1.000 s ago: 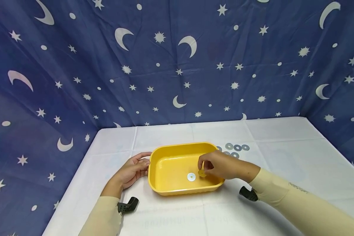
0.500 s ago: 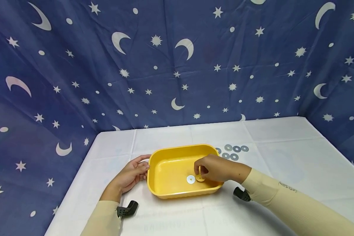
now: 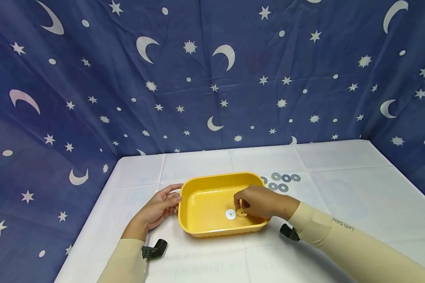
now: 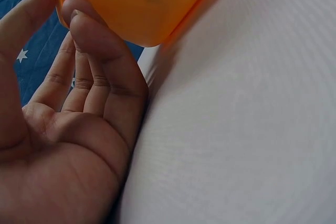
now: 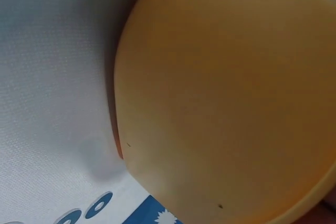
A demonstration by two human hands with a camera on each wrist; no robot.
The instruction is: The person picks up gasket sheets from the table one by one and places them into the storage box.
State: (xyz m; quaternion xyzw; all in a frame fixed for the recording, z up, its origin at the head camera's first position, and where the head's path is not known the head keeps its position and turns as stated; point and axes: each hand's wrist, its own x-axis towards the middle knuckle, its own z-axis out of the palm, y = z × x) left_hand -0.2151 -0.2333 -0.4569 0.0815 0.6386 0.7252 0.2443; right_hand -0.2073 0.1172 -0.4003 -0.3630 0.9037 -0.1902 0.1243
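A yellow plastic tray [image 3: 212,234] stands on the white cloth; the left wrist view shows one corner of the tray [image 4: 142,9], and the right wrist view its outer wall [image 5: 220,98]. My left hand [image 3: 159,208] holds the tray's left end, with thumb and fingers at the rim. Reaching over the right rim, my right hand [image 3: 260,201] pinches a washer [image 3: 241,213] low against the tray floor. That washer looks yellow, like the tray. Just left of it lies a shiny silver washer [image 3: 230,214], flat on the floor. The right wrist view hides my right fingertips behind the wall.
Several grey washers [image 3: 283,188] lie on the cloth behind the tray's right end, one partly hidden by the rim. Two ring-shaped washers [image 5: 98,204] show at the right wrist view's lower edge. A blue curtain [image 3: 212,98] with moons and stars borders the table [image 3: 340,188].
My right hand has lowered the washer to the tray floor, beside the silver one, and shifted slightly left. My left hand stays on the tray's left end.
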